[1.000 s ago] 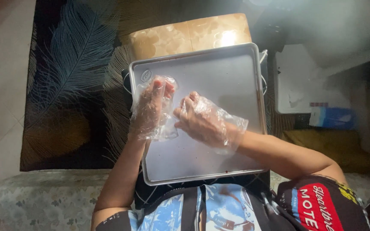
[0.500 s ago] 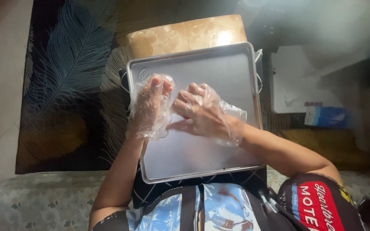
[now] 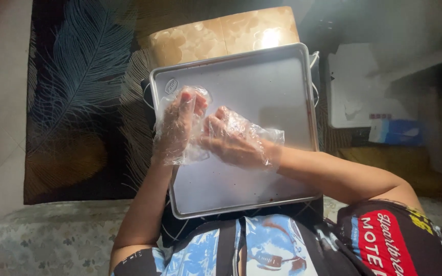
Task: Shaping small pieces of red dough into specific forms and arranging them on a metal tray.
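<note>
Our left hand (image 3: 177, 125) and right hand (image 3: 234, 138), both open in crinkly clear plastic gloves, meet over the smooth rectangular metal tray (image 3: 262, 82), whose long axis runs away from us.

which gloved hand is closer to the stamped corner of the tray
The left hand: its fingertips lie just below the stamped corner of the metal tray; the right hand sits nearer the middle.

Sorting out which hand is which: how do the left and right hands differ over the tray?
The left hand points its fingers up the metal tray, its forearm coming from below; the right hand lies crosswise, its forearm entering from the right. The left sits nearer the tray's left rim. Both wear loose clear plastic gloves and meet at the fingers.
</note>
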